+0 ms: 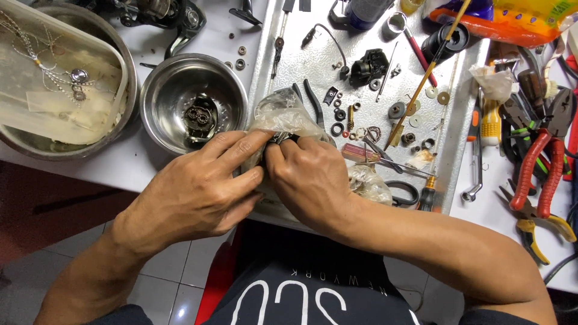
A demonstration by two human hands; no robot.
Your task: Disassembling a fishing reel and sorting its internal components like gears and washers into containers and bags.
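Both hands meet at centre frame: the left hand (201, 183) curls its fingers around a crumpled clear plastic bag (283, 114), while the right hand (307, 177) pinches a small dark metal part (283, 138) at the bag's lower edge. Just left sits a round steel bowl (158, 102); red-handled pliers (545, 162) lie far right.

Steel bowl (194, 103) left of the metal tray (289, 48) — pliers (542, 168) right, off the tray.

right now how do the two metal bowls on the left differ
The small bowl is open and shiny, with a dark geared part lying in it; the big bowl is covered by a cloudy plastic tray. The small bowl sits nearer the hands; the big bowl runs off the left edge. Both are round steel.
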